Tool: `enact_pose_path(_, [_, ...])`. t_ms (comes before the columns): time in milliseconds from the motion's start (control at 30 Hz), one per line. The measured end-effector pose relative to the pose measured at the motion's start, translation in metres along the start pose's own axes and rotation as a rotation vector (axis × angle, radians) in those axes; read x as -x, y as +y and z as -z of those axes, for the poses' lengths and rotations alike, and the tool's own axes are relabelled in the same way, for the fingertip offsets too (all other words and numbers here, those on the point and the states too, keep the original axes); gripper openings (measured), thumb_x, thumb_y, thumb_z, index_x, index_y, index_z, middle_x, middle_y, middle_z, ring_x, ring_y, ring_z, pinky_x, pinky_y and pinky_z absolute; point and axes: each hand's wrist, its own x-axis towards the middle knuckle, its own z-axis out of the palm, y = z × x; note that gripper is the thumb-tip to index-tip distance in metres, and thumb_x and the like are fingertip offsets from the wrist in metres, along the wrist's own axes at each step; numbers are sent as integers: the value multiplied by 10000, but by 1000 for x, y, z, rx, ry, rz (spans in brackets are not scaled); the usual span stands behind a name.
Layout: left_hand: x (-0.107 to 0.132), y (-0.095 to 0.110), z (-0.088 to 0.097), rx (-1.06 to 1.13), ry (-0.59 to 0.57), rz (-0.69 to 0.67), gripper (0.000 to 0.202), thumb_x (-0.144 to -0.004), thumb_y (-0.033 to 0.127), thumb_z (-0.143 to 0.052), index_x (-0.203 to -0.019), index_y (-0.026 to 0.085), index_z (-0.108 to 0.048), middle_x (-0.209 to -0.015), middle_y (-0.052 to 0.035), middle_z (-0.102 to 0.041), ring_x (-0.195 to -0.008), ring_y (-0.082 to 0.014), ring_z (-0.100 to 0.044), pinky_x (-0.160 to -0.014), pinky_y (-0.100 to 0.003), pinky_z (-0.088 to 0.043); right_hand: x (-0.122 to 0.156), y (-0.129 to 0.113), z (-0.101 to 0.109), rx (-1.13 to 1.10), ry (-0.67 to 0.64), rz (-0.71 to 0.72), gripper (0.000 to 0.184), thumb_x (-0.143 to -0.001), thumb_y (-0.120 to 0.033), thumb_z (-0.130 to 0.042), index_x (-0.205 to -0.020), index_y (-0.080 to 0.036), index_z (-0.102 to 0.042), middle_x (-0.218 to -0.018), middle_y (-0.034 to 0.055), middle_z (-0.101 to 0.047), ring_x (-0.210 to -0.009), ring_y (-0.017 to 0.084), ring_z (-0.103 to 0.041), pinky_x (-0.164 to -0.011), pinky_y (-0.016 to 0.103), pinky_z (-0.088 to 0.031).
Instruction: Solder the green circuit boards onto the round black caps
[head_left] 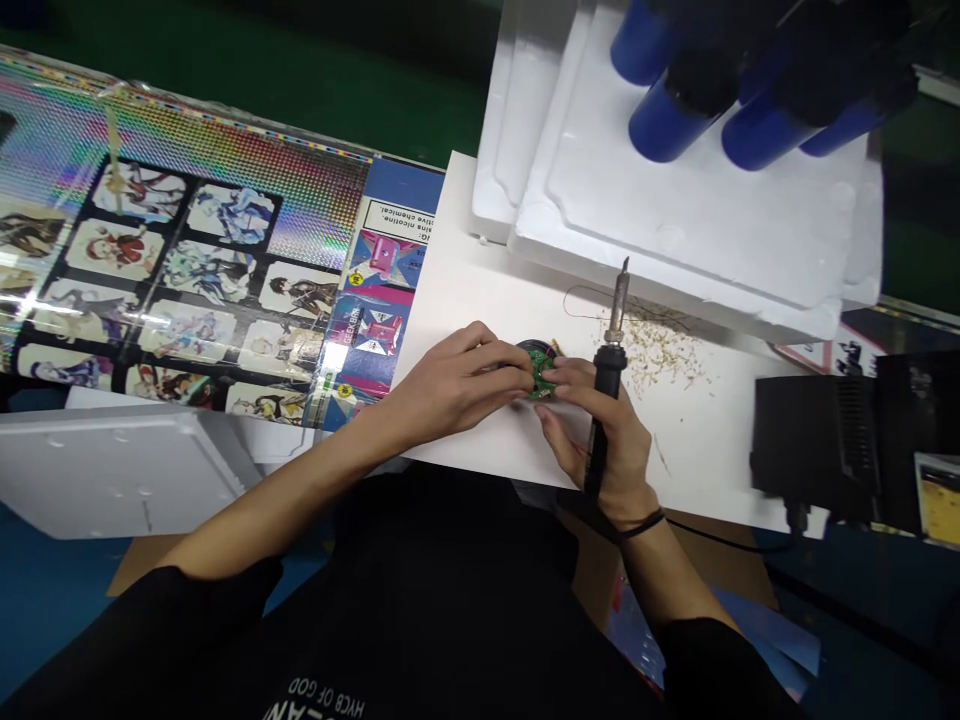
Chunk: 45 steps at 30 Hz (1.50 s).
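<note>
A small round green circuit board (541,376), with a dark round part under its far edge, lies between my hands over the white work surface. Fingers of my left hand (469,378) close on its left side. My right hand (611,440) has a black-handled soldering iron (609,385) tucked in its grip, the metal tip pointing away from me. Fingertips of that same hand touch the board's right side. A bit of red wire (553,350) shows at the board's far edge. The fingers hide part of the board.
White foam trays (675,235) are stacked at the far right, bearing several blue cylinders (660,125) with dark tops. Small yellowish clippings (667,350) litter the white sheet (480,290). A black box (814,435) stands right. Shiny printed sheets (315,200) cover the left side.
</note>
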Motion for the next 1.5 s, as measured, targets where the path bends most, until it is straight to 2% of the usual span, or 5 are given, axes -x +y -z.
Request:
enact_pose_path(167, [-5, 0, 5, -60, -22, -59, 91, -1045, 176, -668, -1129, 209, -682, -1178, -77, -782, -959, -208, -600, -848, -358, -551, 1, -16, 12, -154, 309, -116, 356, -1081, -469, -577, -1386, -298, -644, -912, 35, -748, -715, 231, -730, -634, 405, -599])
enact_pose_path(300, [-8, -1, 7, -56, -62, -61, 88, -1044, 177, -667, -1109, 232, -692, -1164, -67, -777, -956, -203, -615, -851, -358, -540, 3, -29, 28, -263, 501, -223, 299, -962, -424, -710, -1231, -293, -718, -897, 8, -662, -580, 173, -639, -439, 289, -460])
enact_pose_path(567, [-9, -2, 8, -118, -102, -87, 75, -1070, 187, -620, -1098, 223, -680, -1168, -77, -778, -962, -210, -605, -863, -364, -546, 41, -32, 45, -67, 337, -206, 201, -871, -196, -777, -1071, -201, -760, -757, 29, -722, -567, 215, -704, -463, 349, -597])
enact_pose_path(800, [-10, -1, 7, -116, -61, -112, 64, -1064, 185, -635, -1116, 211, -661, -1158, -81, -776, -947, -209, -600, -845, -356, -545, 25, -32, 38, 55, 249, -68, 183, -855, -153, -736, -1032, -195, -751, -739, 41, -756, -539, 210, -721, -458, 312, -620])
enact_pose_path(1500, [-11, 2, 11, -160, -157, -65, 89, -1077, 188, -596, -1094, 215, -679, -1195, -79, -758, -989, -218, -595, -865, -370, -516, 21, -36, 50, 125, 178, -176, 126, -868, -188, -760, -992, -207, -768, -789, 20, -792, -539, 173, -729, -456, 256, -580])
